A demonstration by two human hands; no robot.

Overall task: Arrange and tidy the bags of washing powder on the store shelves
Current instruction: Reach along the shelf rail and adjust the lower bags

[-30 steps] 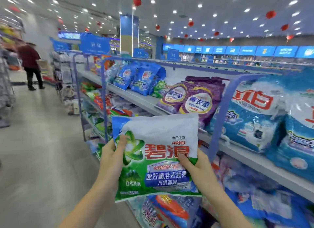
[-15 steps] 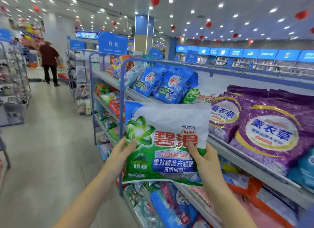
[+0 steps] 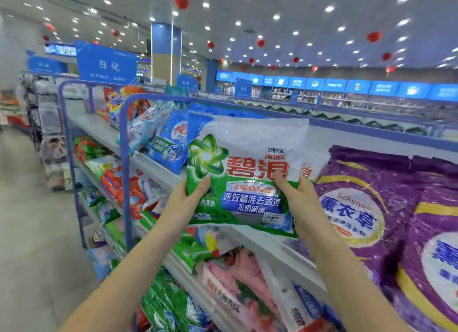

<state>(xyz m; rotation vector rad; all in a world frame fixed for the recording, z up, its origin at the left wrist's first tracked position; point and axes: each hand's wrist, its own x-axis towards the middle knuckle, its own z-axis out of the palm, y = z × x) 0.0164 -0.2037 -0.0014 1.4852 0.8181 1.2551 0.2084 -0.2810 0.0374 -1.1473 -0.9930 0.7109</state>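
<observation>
Landmark: the purple bags (image 3: 366, 207), which lay stacked on the top shelf (image 3: 277, 252).
Task's thing: a green-and-white bag (image 3: 247, 163) of washing powder was held upright, label facing the camera, just left of the purple bags and above the shelf's front edge, not resting on it.
Left hand (image 3: 188, 198): it gripped the bag's lower corner on the side away from the purple bags, thumb on the front and fingers hidden behind.
Right hand (image 3: 300, 198): it pinched the lower corner nearest the purple bags, thumb pressed on the print.
Neighbours: blue bags (image 3: 171, 145) leaned on the same shelf, further left of the purple bags.
Slot: the held bag hid the stretch of shelf just left of the purple bags, so how much room was there could not be told.
Step in hand: most likely carrying the bag to its place, with placing not yet begun.
Next move: it called for lowering the bag's bottom edge onto the shelf beside the purple bags, label outward, and leaning it back so the soft bag would not slump forward off the edge.
</observation>
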